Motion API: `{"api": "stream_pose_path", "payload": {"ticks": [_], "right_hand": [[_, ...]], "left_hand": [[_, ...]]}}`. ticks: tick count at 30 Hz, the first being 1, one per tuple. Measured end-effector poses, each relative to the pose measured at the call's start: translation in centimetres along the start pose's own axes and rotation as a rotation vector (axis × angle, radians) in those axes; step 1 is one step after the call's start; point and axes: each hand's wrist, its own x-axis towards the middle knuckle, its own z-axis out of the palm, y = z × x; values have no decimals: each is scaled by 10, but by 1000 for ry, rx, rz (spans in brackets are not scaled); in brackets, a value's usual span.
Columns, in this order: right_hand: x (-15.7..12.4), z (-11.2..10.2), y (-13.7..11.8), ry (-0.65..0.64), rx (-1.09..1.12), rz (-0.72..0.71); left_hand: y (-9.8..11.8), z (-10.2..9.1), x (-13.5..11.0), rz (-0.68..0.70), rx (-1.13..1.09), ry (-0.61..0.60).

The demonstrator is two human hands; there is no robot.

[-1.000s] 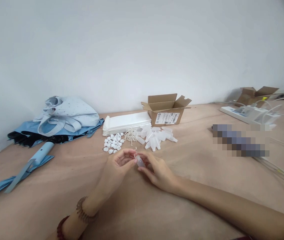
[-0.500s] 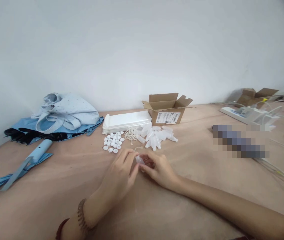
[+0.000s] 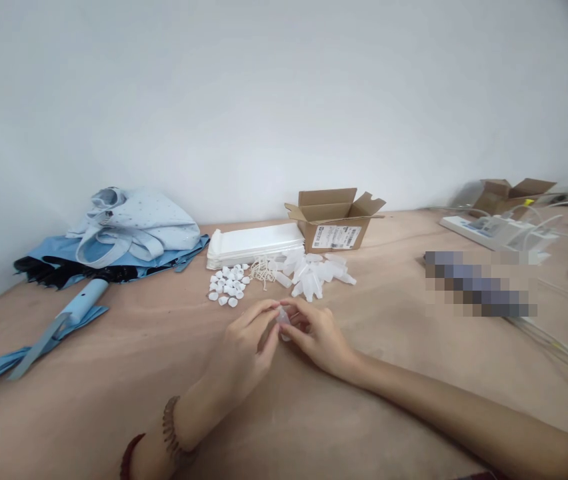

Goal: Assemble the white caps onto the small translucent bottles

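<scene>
Nearer than the white caps (image 3: 231,291), the left hand (image 3: 247,340) is gripping a small translucent piece (image 3: 284,318), which is resting between both hands; the right hand (image 3: 320,339) is pinching its other side. Probably, two-handed adjusting is going on, and the next move is calling for steady, light pressure.

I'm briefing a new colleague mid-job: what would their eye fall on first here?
Probably the pale-blue bag heaped on a blue umbrella at left. Next, the labelled open cardboard box at center back. Nearer, the left hand and right hand hold a small translucent plastic piece.
</scene>
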Motion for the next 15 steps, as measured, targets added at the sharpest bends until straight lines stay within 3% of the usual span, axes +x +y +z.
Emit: {"api": "stream_pose_path", "payload": {"ticks": [15], "right_hand": [[1, 3, 8, 60, 142, 107]], "left_hand": [[6, -6, 4, 73, 26, 3]]}}
